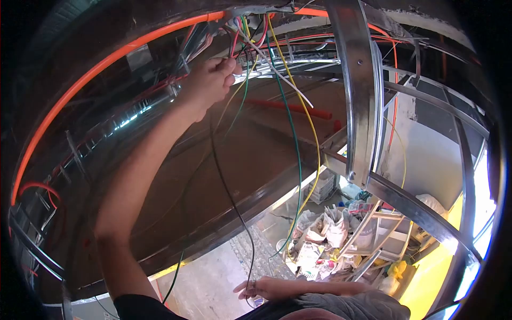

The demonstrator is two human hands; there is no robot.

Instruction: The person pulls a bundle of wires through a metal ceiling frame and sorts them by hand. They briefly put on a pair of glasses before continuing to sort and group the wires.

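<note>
My left hand is raised to the upper middle, its fingers closed on a black wire just below a bundle of coloured wires. From there the black wire hangs in a long curve down to my right hand, low in front of my body. The fingers of that hand curl loosely around the wire's lower part. Beside the left hand, a white wire sticks out stiffly, while a yellow wire and a green wire droop toward the floor.
Orange conduit arcs overhead. A metal stud stands right of the wires, joined to a rail. A brown panel spans the middle. Far below are a ladder, sacks and a yellow surface.
</note>
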